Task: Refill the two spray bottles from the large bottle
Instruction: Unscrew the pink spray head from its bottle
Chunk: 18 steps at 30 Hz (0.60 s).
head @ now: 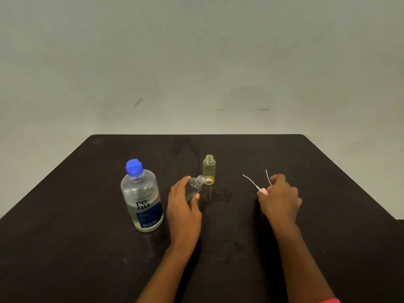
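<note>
The tilted clear spray bottle [195, 187], gripped by the left hand [184, 207], should be stood upright (pink spray head [263, 191] pinched by the right hand [282, 200]).

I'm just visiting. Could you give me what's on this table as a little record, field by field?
Surface: dark table
Large bottle: upright, blue cap on, at the left
Yellow bottle: upright, open neck, no sprayer
Clear bottle: tilted, open neck, gripped by left hand
Right hand: holds pink spray head with its tube; second tube beside it
Refilling: not yet begun
</note>
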### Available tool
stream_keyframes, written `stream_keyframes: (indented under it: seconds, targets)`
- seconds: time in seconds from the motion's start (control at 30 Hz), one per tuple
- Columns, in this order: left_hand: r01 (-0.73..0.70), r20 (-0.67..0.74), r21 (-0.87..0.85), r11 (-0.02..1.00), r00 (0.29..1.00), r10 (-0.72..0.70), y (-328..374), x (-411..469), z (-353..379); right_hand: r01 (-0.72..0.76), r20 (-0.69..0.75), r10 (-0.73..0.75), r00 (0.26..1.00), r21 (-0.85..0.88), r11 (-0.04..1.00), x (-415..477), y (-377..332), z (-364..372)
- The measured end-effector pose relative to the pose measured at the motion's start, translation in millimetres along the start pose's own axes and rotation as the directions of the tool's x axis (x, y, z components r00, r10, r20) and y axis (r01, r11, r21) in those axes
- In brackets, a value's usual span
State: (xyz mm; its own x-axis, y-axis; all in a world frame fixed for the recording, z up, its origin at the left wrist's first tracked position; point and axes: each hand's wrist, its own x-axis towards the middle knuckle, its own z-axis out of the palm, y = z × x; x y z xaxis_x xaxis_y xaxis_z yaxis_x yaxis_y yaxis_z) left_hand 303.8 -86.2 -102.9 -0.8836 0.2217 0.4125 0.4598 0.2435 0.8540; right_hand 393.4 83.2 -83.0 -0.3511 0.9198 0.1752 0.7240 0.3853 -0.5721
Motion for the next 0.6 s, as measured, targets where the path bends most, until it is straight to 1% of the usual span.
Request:
stream_keyframes:
  seconds: [0.2,0.37,0.43,0.5,0.57,0.6]
  targets:
    - [0.011,-0.001,-0.009,1.000,1.000,-0.011,-1,1,0,-0.004,-0.005,0.004,1.000,0.010,1.000,0,-2,-2]
    - [0.020,-0.007,-0.005,1.000,1.000,-0.021,0,1,-1,0.022,-0.051,-0.019,0.999,0.044,0.999,-1,-2,-1]
    - [0.027,-0.005,-0.011,1.000,1.000,-0.027,0,1,-1,0.049,-0.105,-0.040,0.994,0.084,0.995,-2,-5,-1]
    - [0.029,-0.006,-0.012,1.000,1.000,-0.029,1,1,-2,0.112,-0.200,-0.075,0.977,0.180,0.977,-5,-10,0]
    - [0.024,-0.008,-0.014,1.000,1.000,-0.024,0,1,-1,0.234,-0.309,-0.140,0.941,0.293,0.927,-11,-18,2]
    - [0.019,-0.005,-0.015,1.000,1.000,-0.019,-1,1,0,0.303,-0.356,-0.173,0.918,0.352,0.886,-15,-23,4]
